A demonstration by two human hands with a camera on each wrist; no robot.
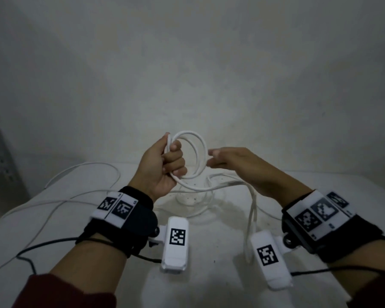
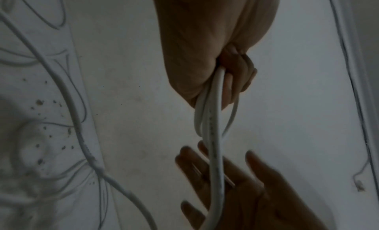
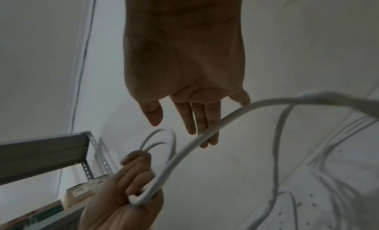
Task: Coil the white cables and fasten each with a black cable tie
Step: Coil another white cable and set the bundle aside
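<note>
My left hand (image 1: 169, 162) is raised above the table and grips a coil of white cable (image 1: 197, 152) made of a few loops. The same fist shows in the left wrist view (image 2: 229, 77) with the loops (image 2: 213, 120) hanging from it, and in the right wrist view (image 3: 133, 184). My right hand (image 1: 216, 157) hovers just right of the coil with straight fingers (image 3: 194, 120) and holds nothing. The cable's loose tail (image 1: 220, 187) runs from the coil under my right hand (image 2: 235, 184) and down to the table. No black cable tie is visible.
More white cables (image 1: 80, 172) sprawl over the white table (image 1: 209, 274), left, centre and right (image 1: 251, 218). Thin black wires (image 1: 42, 245) run from my wrist cameras. A plain wall stands behind. A metal shelf (image 3: 51, 146) with boxes stands off to the left.
</note>
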